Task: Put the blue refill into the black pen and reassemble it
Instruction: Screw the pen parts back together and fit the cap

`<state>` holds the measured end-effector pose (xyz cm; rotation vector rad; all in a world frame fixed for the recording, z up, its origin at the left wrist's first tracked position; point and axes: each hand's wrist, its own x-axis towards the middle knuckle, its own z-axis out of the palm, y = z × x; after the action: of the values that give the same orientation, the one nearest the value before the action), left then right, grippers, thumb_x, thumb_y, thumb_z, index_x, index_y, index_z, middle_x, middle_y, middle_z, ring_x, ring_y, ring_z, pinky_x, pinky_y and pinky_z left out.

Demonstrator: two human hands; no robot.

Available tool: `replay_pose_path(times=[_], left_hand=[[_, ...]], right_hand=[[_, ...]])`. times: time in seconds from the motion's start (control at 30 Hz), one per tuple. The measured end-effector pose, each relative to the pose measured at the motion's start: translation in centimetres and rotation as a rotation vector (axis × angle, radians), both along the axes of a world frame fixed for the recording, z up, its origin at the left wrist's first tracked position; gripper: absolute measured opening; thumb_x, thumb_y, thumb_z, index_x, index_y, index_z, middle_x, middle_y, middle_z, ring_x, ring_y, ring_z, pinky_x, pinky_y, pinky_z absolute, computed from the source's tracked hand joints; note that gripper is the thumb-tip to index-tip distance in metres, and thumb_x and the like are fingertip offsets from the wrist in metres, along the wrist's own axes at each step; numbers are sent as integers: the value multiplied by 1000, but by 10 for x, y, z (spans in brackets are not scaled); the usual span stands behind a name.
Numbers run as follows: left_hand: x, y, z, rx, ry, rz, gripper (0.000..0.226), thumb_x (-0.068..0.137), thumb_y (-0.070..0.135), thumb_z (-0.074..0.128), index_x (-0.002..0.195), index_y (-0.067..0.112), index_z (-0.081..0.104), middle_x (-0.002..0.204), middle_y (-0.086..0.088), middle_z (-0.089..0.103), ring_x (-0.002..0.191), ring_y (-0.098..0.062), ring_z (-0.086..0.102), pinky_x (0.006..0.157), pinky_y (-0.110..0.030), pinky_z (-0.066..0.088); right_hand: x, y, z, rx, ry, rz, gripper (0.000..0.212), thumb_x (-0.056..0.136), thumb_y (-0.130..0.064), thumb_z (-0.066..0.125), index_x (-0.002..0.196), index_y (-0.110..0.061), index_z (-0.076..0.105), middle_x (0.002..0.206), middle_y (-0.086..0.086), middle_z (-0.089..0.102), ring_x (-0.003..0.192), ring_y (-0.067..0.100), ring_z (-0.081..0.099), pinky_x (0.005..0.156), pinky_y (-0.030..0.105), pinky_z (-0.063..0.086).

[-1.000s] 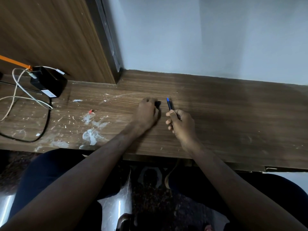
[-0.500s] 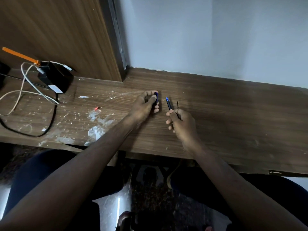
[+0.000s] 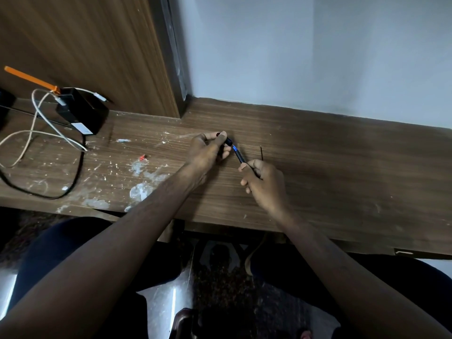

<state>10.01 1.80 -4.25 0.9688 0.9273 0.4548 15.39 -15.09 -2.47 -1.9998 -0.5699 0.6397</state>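
My right hand point(image 3: 265, 184) grips the black pen barrel point(image 3: 240, 157), which points up and to the left and shows a blue section point(image 3: 234, 148) at its upper end. Between the thumb and fingers of my left hand point(image 3: 208, 151) is a short black pen piece point(image 3: 228, 141). It meets the blue end of the barrel. Both hands hover just above the wooden desk point(image 3: 318, 167). A thin dark rod point(image 3: 261, 152) sticks out just beyond my right hand; I cannot tell whether it lies on the desk or is held.
A black adapter box point(image 3: 82, 111) with white and black cables point(image 3: 49, 140) and an orange stick point(image 3: 29, 79) sits at the left. White paint smears point(image 3: 141, 189) and a small red bit point(image 3: 142, 157) mark the desk. A wooden panel and a wall stand behind.
My left hand lifted the short black piece off the desk and brought it right to the blue end of the barrel. My right hand stayed nearly still.
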Motion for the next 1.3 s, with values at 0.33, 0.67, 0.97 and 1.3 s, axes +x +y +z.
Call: replay_pose_path(times=[0.33,0.67,0.97,1.3], left_hand=[[-9,-12,-6,499,108,-308,22,94,37,78,106,22,68,77,-1,80,70,-18,75,78,-42,61],[-8,-29,-8,639,84,-301,22,98,32,75,92,34,54,61,9,73,98,-19,79,96,-28,54],[-2,-6,4,648,94,-230,16,94,31,78,106,29,67,75,5,80,80,-17,79,94,-50,63],[-4,-19,-1,653,367,-425,31,86,39,86,110,21,77,81,3,84,72,-5,79,81,-28,60]], right_hand=[[4,-1,0,-26,-27,11,29,109,-27,58,101,-6,76,71,3,74,49,10,60,52,19,49],[6,-1,-11,-29,-30,-30,26,108,-24,60,96,-10,78,68,-5,71,60,15,61,65,40,54],[8,1,-7,-58,15,46,19,102,-24,67,109,-12,80,89,8,84,81,26,79,82,47,64],[11,0,-15,-28,-12,-90,19,94,-22,80,108,-10,81,79,1,82,64,16,80,75,35,68]])
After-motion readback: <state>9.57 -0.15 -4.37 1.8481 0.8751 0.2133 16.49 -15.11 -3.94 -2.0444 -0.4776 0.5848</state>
